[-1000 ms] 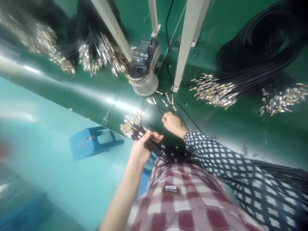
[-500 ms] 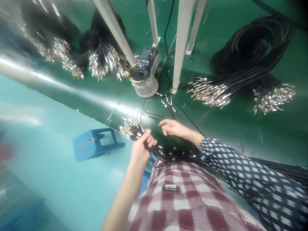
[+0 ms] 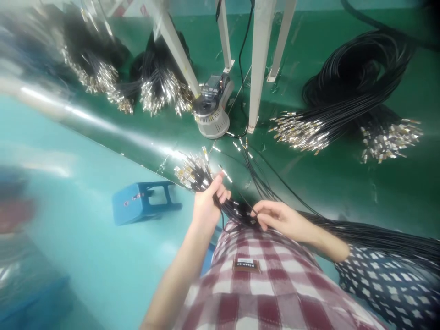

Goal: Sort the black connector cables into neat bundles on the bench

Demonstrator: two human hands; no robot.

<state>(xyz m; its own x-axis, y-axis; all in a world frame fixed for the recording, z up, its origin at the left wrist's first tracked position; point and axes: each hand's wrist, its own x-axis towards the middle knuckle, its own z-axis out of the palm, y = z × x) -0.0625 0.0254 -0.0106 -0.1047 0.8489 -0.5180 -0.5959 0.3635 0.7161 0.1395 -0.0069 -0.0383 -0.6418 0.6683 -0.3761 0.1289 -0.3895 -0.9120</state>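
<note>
My left hand (image 3: 210, 199) is wrapped round a bundle of black cables (image 3: 197, 175), whose shiny metal-tipped ends fan out above the fist toward the bench edge. Low over my checked apron, my right hand (image 3: 277, 217) pinches a single thin black cable (image 3: 242, 196) between thumb and fingertips. That cable slants up and left, with its metal end close to my left thumb. More loose black cables (image 3: 257, 176) lie on the bench just above my right hand. Other metal tips show between the hands, near the apron.
A round grey tape dispenser (image 3: 212, 120) stands by white metal legs (image 3: 257, 68) on the green bench (image 3: 292, 174). Coiled cable bundles (image 3: 357, 78) lie at right, more bundles (image 3: 163, 87) at left. A blue stool (image 3: 129, 204) sits on the floor.
My right hand moved from over the bench down and right toward the apron, where it now pinches a cable. My left hand keeps its grip on the bundle, almost in place.
</note>
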